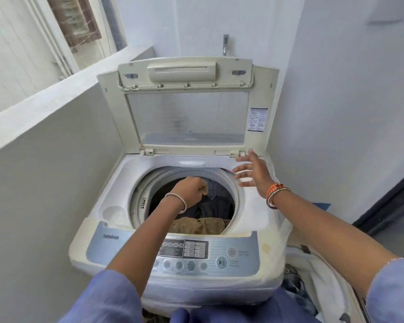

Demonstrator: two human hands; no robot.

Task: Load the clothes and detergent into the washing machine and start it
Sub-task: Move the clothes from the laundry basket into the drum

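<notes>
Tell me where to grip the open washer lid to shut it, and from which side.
Grip the moulded handle bar along the top edge of the lid, coming from the front and over the top. The lid stands upright on rear hinges, so that edge is free and farthest from them. The right hand is nearest.

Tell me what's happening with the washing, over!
Left hand in the drum, gripping dark clothes. Right hand open over the washer rim. Lid up. Nothing blocking.
</notes>
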